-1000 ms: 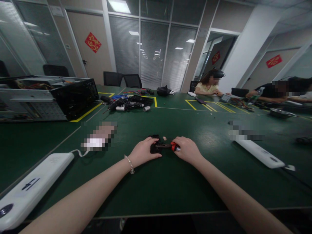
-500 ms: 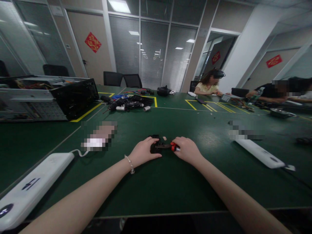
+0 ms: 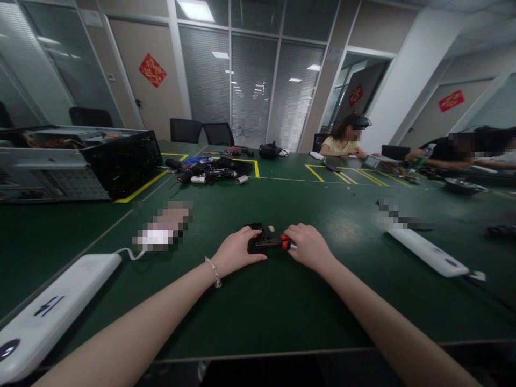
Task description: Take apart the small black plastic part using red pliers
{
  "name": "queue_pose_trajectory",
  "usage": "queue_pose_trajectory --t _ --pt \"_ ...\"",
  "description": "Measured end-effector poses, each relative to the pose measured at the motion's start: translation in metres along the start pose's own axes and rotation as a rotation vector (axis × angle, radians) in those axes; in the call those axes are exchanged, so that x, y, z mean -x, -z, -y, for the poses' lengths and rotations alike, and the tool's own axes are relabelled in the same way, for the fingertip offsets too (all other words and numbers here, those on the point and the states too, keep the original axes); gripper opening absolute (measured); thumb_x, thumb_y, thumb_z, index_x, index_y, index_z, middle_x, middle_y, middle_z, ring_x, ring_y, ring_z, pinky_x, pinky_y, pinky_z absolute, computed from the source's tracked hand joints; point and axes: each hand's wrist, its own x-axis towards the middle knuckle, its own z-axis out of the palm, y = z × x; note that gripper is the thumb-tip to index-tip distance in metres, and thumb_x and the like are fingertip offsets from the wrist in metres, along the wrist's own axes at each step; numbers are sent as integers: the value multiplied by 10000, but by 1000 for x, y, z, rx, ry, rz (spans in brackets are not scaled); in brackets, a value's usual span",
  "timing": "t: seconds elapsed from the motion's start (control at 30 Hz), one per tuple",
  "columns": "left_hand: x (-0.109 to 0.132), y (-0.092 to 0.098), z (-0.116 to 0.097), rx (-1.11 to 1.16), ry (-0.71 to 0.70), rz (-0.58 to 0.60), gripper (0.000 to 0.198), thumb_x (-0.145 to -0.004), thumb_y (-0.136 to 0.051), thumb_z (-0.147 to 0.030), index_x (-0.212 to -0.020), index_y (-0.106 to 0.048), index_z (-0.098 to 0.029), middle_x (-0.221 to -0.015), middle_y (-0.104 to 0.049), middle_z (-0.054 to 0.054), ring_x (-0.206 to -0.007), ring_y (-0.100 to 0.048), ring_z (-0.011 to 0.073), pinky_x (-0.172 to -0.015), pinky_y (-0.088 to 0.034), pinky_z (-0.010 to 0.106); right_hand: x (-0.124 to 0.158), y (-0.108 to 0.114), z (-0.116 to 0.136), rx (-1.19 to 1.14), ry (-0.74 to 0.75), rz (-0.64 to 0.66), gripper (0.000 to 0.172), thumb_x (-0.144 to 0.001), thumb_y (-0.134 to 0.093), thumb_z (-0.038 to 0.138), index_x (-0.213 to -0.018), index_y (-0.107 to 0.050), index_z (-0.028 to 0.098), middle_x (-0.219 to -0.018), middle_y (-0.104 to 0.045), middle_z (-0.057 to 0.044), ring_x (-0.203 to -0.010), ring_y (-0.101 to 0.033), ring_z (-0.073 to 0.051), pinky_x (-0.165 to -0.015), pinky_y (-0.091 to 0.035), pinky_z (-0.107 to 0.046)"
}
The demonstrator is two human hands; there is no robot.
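On the green table, my left hand (image 3: 242, 248) is closed round a small black part (image 3: 255, 244), thumb on the near side and fingers on the far side. What kind of part it is, I cannot make out. In my right hand (image 3: 309, 246) are pliers (image 3: 287, 242) with red handles, gripped in a fist. Their dark, long-nosed jaws (image 3: 269, 243) point left and reach onto the black part. A tiny pale piece (image 3: 271, 229) lies just beyond the jaws.
An opened computer case (image 3: 80, 166) stands at the left. A power drill and cables (image 3: 209, 171) lie farther back. White power banks (image 3: 60, 306) (image 3: 431, 252) flank my arms, a blurred phone (image 3: 165, 224) beside the left one. Two people (image 3: 342, 144) sit at the far right.
Both hands stay in place on the black part and pliers. The plier jaws look slightly wider apart than before. The whole view has shifted a little.
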Motion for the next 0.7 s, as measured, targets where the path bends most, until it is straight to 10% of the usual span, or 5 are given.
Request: queue_pose_trajectory --t 0.7 --pt "0 0 1 -2 7 8 612 -666 -611 -514 -1188 -481 -222 -1063 -516 57 -846 -539 210 -637 -439 280 1 -4 -6 -96 -18 -9 219 -693 -528 209 -908 -563 181 -895 -558 -50 -790 -487 -164 -705 -367 -292"
